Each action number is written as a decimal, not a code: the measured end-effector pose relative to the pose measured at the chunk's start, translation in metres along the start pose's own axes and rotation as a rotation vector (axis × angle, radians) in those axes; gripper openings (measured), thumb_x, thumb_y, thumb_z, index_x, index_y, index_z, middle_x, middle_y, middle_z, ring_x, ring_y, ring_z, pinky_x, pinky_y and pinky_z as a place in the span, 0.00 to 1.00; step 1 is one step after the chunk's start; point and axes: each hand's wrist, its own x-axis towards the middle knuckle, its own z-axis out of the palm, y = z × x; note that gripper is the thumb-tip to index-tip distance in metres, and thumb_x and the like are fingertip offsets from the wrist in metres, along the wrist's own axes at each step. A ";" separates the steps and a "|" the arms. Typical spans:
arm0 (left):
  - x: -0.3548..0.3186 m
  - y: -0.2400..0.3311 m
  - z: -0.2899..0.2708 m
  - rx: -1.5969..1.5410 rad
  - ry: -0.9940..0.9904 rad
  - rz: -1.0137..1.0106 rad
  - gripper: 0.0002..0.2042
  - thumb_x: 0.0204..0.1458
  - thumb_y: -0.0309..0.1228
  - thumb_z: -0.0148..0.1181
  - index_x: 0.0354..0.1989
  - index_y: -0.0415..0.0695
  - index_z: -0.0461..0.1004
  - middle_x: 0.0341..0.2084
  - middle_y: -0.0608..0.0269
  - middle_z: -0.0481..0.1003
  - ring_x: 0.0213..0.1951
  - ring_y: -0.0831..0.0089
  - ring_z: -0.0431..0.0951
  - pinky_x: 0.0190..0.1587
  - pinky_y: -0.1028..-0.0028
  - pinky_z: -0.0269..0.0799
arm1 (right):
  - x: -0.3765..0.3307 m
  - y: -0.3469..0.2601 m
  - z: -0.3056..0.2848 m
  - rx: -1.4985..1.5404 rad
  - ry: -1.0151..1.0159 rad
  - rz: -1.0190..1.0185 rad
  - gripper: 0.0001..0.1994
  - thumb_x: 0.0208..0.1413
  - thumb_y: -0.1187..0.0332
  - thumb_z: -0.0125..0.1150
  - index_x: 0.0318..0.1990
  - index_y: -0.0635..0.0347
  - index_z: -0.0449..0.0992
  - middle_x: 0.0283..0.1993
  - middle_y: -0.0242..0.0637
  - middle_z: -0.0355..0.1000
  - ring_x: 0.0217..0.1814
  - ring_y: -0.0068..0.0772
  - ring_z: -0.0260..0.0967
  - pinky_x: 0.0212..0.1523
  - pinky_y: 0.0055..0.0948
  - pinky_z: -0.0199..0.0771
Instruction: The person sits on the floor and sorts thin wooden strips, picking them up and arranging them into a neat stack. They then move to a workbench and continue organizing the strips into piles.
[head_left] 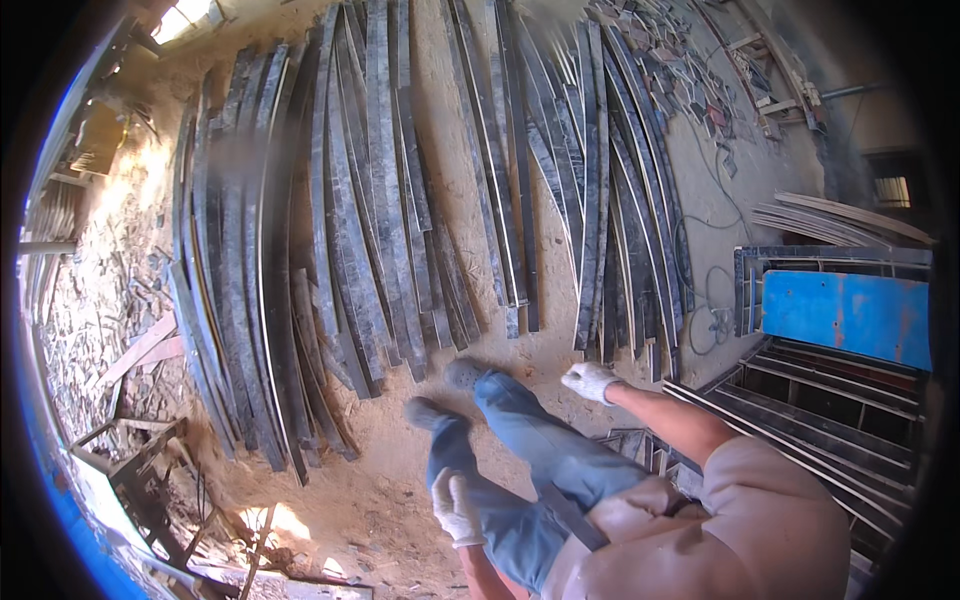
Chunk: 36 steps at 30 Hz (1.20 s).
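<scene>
Both my hands wear white work gloves, and neither holds anything that I can see. My left hand (456, 508) hangs beside my left thigh, its fingers loosely bent and a little apart. Out to the right, my right hand (590, 382) is curled into a loose fist above the floor. Nearest to it are the lower ends of a bundle of long dark strips (592, 290), which it does not appear to touch. More long dark strips (385, 200) lie in rows ahead of my feet.
A further pile of dark strips (240, 250) covers the left floor. Scrap pieces (85, 290) litter the far left beside a metal frame (125, 455). At right stands a rack (830, 405) of strips with a blue panel (845, 315); a cable (708, 300) lies near it.
</scene>
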 end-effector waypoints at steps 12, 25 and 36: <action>0.318 -0.093 0.018 0.613 -0.441 0.441 0.20 0.64 0.43 0.63 0.56 0.40 0.76 0.43 0.45 0.79 0.44 0.46 0.81 0.48 0.56 0.79 | 0.361 -0.171 0.060 0.033 0.190 0.055 0.40 0.64 0.36 0.55 0.71 0.59 0.65 0.63 0.58 0.74 0.64 0.57 0.74 0.62 0.50 0.75; 0.541 -0.142 0.105 0.459 -0.595 0.532 0.36 0.61 0.48 0.69 0.69 0.37 0.65 0.61 0.45 0.72 0.61 0.55 0.76 0.65 0.59 0.71 | 0.600 -0.238 0.016 0.439 0.485 -0.288 0.39 0.58 0.39 0.67 0.59 0.66 0.65 0.49 0.49 0.76 0.43 0.41 0.75 0.41 0.38 0.79; 0.584 -0.136 0.163 0.050 -0.480 0.275 0.08 0.57 0.22 0.65 0.42 0.40 0.74 0.26 0.63 0.79 0.20 0.74 0.78 0.22 0.73 0.75 | 0.444 -0.152 0.221 -0.165 0.827 -0.515 0.54 0.52 0.24 0.60 0.64 0.75 0.66 0.49 0.55 0.74 0.46 0.46 0.76 0.37 0.42 0.78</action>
